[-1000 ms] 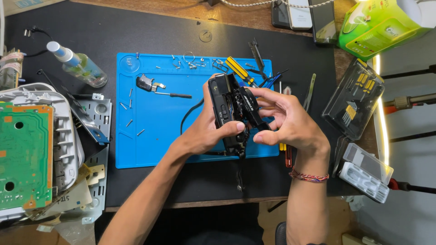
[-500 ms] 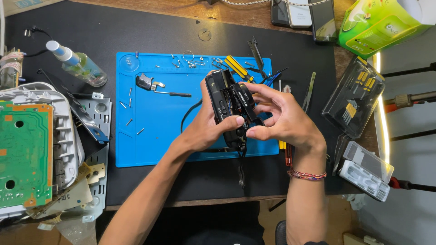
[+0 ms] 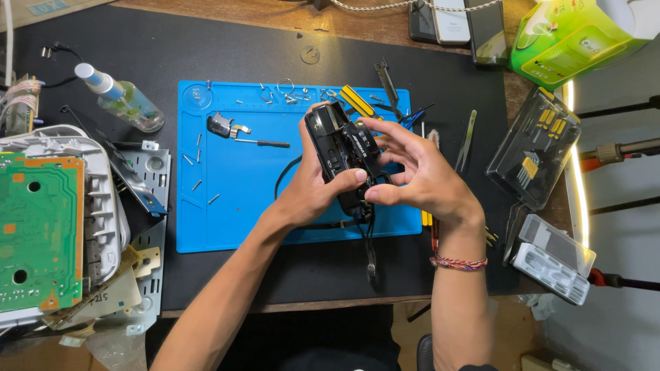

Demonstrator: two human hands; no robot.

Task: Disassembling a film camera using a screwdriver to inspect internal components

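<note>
Gripping a black compact camera [image 3: 342, 154] from either side, the left hand [image 3: 313, 196] wraps its near body with the thumb across the front, while the right hand [image 3: 419, 175] pinches its lower right edge, fingers spread. It is held just above the blue work mat [image 3: 227, 206], its black strap [image 3: 369, 247] dangling toward the table's near edge. Farther off on the mat lie loose screws [image 3: 196, 161], a small screwdriver [image 3: 258, 142] and a yellow-handled tool [image 3: 357, 101]. At far left rests a green circuit board [image 3: 38, 230].
</note>
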